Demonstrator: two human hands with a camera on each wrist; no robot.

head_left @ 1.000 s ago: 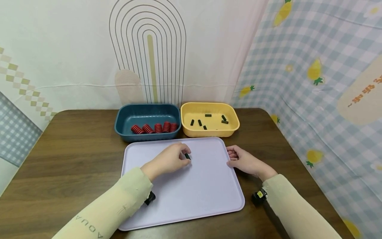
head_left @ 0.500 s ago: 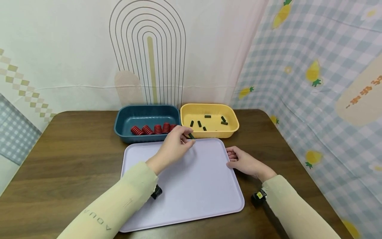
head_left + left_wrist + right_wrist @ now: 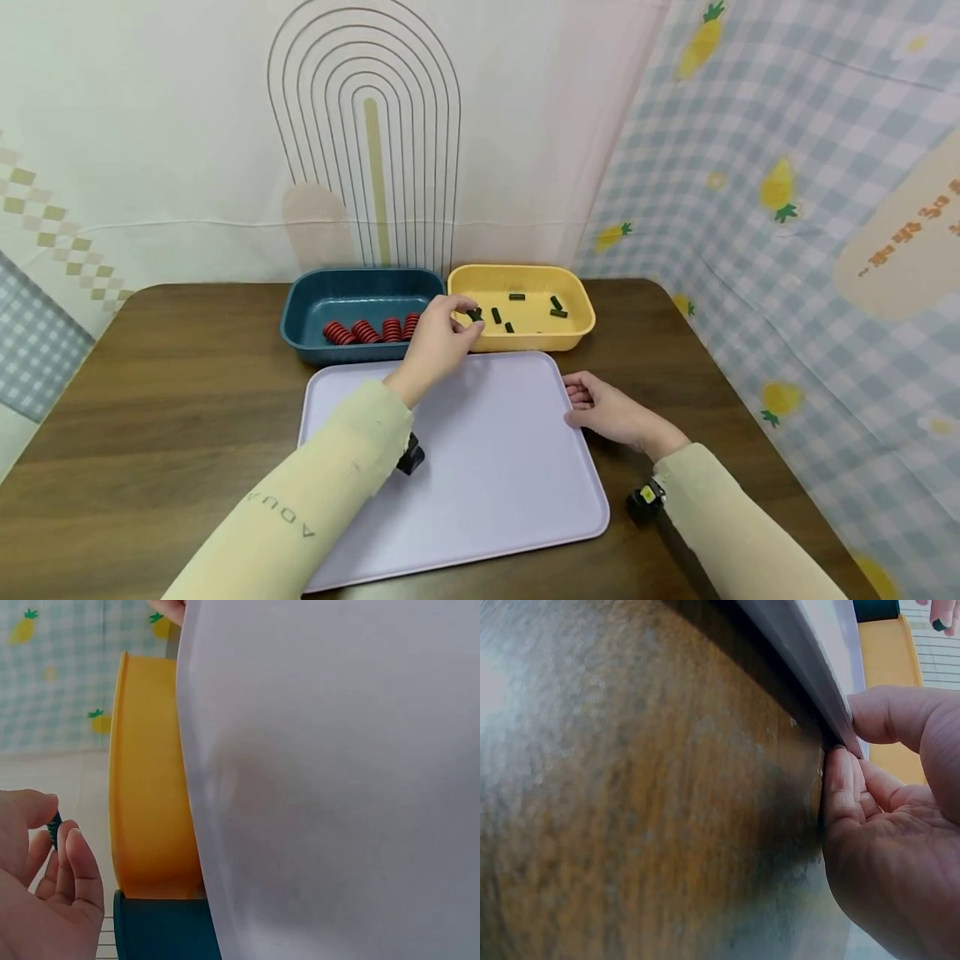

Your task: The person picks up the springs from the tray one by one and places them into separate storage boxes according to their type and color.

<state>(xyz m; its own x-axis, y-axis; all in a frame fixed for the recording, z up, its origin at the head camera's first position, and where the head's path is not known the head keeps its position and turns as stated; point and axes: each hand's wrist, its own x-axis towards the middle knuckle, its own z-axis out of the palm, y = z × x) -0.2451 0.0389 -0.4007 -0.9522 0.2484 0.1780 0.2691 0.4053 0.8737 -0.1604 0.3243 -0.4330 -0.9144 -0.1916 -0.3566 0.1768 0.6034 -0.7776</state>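
Note:
Between thumb and fingertips, my left hand [image 3: 435, 343] pinches a small dark green ridged cylinder [image 3: 54, 826]. In the head view that hand is over the near left part of the yellow bin [image 3: 536, 341], above the bin's near rim. The bin's floor carries several similar green cylinders [image 3: 558, 313]. My right hand [image 3: 613, 414] grips the right edge of the lavender tray [image 3: 495, 467]; in the right wrist view the thumb [image 3: 889, 712] lies on the tray's rim and the curled fingers [image 3: 843, 784] are at its edge, close to the wooden table.
A dark blue bin [image 3: 300, 343] adjoins the yellow one on the left, holding several red ridged cylinders [image 3: 366, 331]. The left hand hides part of its right end. Both bins stand just behind the tray on the wooden table [image 3: 172, 400]. Printed cloths [image 3: 525, 125] hang behind and to the right.
My left hand has risen from over the tray and moved away from me to the yellow bin, carrying the green cylinder. The right hand stays at the tray's edge.

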